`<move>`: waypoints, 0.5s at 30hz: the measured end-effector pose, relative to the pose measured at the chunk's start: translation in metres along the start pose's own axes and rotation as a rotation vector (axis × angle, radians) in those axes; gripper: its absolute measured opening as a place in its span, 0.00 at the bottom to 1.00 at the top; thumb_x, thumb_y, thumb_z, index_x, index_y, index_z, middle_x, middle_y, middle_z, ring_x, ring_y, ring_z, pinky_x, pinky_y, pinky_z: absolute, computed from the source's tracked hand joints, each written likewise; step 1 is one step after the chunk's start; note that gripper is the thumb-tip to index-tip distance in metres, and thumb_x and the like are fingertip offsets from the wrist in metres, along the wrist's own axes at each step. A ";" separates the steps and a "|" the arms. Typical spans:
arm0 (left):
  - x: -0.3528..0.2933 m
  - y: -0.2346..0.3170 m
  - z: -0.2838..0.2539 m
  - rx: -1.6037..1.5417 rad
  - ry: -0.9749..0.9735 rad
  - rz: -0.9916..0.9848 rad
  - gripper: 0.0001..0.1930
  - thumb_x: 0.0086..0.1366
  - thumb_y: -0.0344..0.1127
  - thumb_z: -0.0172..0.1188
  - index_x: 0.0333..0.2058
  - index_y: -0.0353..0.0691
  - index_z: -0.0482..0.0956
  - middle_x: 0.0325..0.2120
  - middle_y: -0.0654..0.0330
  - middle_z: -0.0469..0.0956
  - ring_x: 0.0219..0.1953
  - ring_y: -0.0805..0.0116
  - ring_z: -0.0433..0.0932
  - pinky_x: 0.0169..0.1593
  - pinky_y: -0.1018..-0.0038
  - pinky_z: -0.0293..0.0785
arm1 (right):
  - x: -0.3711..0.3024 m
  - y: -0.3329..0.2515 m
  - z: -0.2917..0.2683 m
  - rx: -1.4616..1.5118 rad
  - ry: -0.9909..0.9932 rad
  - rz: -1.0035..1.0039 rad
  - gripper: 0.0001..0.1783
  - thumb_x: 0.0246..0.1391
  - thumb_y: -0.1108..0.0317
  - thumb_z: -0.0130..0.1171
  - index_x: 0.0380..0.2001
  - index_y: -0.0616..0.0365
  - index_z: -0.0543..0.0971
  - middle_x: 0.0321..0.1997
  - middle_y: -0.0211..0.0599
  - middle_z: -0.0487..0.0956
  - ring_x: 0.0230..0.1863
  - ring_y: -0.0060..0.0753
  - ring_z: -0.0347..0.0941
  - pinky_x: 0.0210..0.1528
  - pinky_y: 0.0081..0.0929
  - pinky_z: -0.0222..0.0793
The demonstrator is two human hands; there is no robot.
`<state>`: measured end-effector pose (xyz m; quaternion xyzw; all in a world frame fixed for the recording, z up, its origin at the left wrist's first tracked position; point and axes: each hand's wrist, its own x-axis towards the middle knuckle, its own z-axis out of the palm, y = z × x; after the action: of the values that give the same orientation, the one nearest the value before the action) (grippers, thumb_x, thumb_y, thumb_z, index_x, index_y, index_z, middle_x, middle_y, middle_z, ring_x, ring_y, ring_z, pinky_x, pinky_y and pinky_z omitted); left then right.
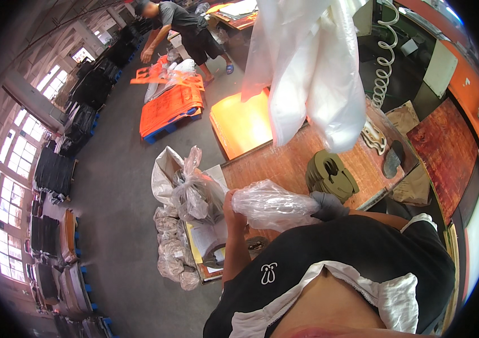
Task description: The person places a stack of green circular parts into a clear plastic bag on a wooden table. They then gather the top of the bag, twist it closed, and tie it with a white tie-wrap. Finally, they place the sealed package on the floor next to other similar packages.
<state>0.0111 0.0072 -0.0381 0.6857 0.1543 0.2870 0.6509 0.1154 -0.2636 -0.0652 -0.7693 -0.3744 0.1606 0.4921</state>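
Observation:
A clear plastic bag [273,204] is stretched crosswise in front of my body, crumpled and bunched. My left hand [234,207], bare, is closed on its left end, with most of the fingers hidden behind the plastic. My right hand [329,207], in a dark grey glove, grips the other end. Whether anything is inside the bag I cannot make out. Just beyond the right hand, a stack of olive-green cut pieces [329,177] lies on the worn wooden tabletop [273,163].
Clear plastic bags [321,73] hang over the table. Metal outline shapes [373,135] and a dark oval piece [393,160] lie at its right. Filled bags [171,248] stand left. Beyond, a person [186,28] bends over orange sheets [171,104] on a blue pallet.

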 end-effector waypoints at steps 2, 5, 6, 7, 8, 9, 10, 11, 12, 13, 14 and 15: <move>-0.001 0.000 -0.001 -0.004 -0.009 -0.001 0.08 0.57 0.28 0.53 0.37 0.35 0.72 0.31 0.62 0.74 0.34 0.74 0.72 0.40 0.77 0.68 | 0.000 0.000 0.000 0.001 -0.002 0.000 0.10 0.39 0.68 0.64 0.24 0.54 0.72 0.22 0.39 0.74 0.26 0.40 0.72 0.29 0.34 0.66; -0.001 -0.002 -0.003 0.010 -0.024 0.009 0.08 0.57 0.28 0.53 0.37 0.35 0.72 0.31 0.62 0.74 0.35 0.74 0.71 0.41 0.77 0.68 | 0.000 0.000 0.000 -0.045 0.000 0.000 0.10 0.39 0.67 0.64 0.25 0.54 0.72 0.23 0.40 0.74 0.27 0.41 0.72 0.29 0.34 0.66; 0.000 -0.002 -0.003 0.012 -0.027 0.013 0.08 0.57 0.28 0.53 0.37 0.35 0.72 0.31 0.62 0.74 0.35 0.73 0.71 0.41 0.77 0.68 | 0.001 -0.001 0.000 -0.050 -0.002 0.010 0.10 0.39 0.67 0.64 0.25 0.55 0.72 0.23 0.41 0.74 0.27 0.42 0.72 0.29 0.35 0.66; 0.000 -0.003 -0.004 0.006 -0.029 0.011 0.08 0.57 0.28 0.53 0.37 0.34 0.72 0.31 0.61 0.74 0.35 0.73 0.71 0.41 0.77 0.68 | 0.001 -0.001 0.000 -0.050 -0.006 0.024 0.10 0.39 0.67 0.64 0.25 0.55 0.73 0.23 0.41 0.74 0.27 0.43 0.73 0.29 0.35 0.66; 0.000 -0.003 -0.004 0.018 -0.032 0.019 0.08 0.57 0.28 0.53 0.37 0.34 0.72 0.31 0.61 0.74 0.35 0.73 0.71 0.41 0.77 0.68 | 0.001 -0.001 0.000 -0.044 -0.012 0.028 0.11 0.39 0.67 0.64 0.25 0.55 0.73 0.23 0.41 0.74 0.27 0.43 0.73 0.29 0.35 0.66; 0.000 -0.003 -0.004 0.021 -0.033 0.021 0.08 0.57 0.28 0.53 0.37 0.34 0.72 0.31 0.61 0.74 0.35 0.73 0.71 0.41 0.76 0.68 | 0.001 -0.001 -0.001 -0.033 -0.020 0.036 0.11 0.39 0.67 0.64 0.25 0.55 0.73 0.23 0.42 0.74 0.27 0.44 0.73 0.29 0.36 0.66; 0.000 -0.003 -0.004 0.015 -0.032 0.015 0.08 0.58 0.29 0.52 0.37 0.34 0.72 0.31 0.61 0.75 0.35 0.73 0.72 0.41 0.76 0.68 | 0.001 -0.001 -0.001 -0.022 -0.038 0.056 0.11 0.39 0.67 0.64 0.25 0.55 0.73 0.23 0.42 0.74 0.27 0.45 0.73 0.29 0.36 0.67; -0.001 -0.002 -0.004 0.031 -0.030 0.014 0.08 0.58 0.29 0.52 0.37 0.34 0.72 0.31 0.61 0.75 0.35 0.73 0.72 0.41 0.76 0.68 | 0.001 -0.001 -0.001 -0.071 -0.031 0.038 0.11 0.38 0.66 0.64 0.25 0.55 0.73 0.23 0.43 0.74 0.28 0.46 0.73 0.29 0.36 0.67; -0.001 -0.001 -0.004 0.037 -0.025 0.005 0.08 0.58 0.29 0.52 0.37 0.34 0.72 0.31 0.61 0.75 0.35 0.72 0.72 0.41 0.76 0.68 | 0.001 0.000 -0.002 -0.119 -0.032 0.031 0.11 0.38 0.66 0.64 0.25 0.55 0.73 0.24 0.43 0.75 0.28 0.46 0.73 0.29 0.36 0.67; -0.001 -0.001 -0.004 0.044 -0.021 -0.004 0.09 0.58 0.29 0.52 0.37 0.34 0.72 0.31 0.61 0.75 0.35 0.72 0.72 0.41 0.76 0.68 | 0.001 0.001 -0.002 -0.167 -0.034 0.024 0.11 0.38 0.66 0.64 0.25 0.55 0.73 0.24 0.43 0.75 0.28 0.47 0.73 0.29 0.37 0.67; -0.002 0.000 -0.003 0.047 -0.017 -0.003 0.08 0.58 0.29 0.52 0.37 0.34 0.72 0.31 0.61 0.75 0.35 0.72 0.72 0.41 0.76 0.68 | 0.001 0.002 -0.002 -0.130 -0.032 0.024 0.11 0.38 0.66 0.64 0.26 0.55 0.73 0.24 0.43 0.75 0.29 0.47 0.73 0.30 0.37 0.67; -0.002 0.001 -0.003 0.049 -0.013 0.000 0.08 0.58 0.29 0.52 0.37 0.34 0.72 0.31 0.61 0.75 0.35 0.73 0.72 0.41 0.76 0.68 | 0.002 0.003 -0.001 -0.093 -0.031 0.023 0.12 0.38 0.66 0.64 0.26 0.55 0.73 0.25 0.44 0.75 0.29 0.47 0.73 0.30 0.37 0.67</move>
<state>0.0078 0.0081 -0.0372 0.7031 0.1573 0.2787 0.6350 0.1184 -0.2633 -0.0673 -0.7930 -0.3800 0.1606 0.4483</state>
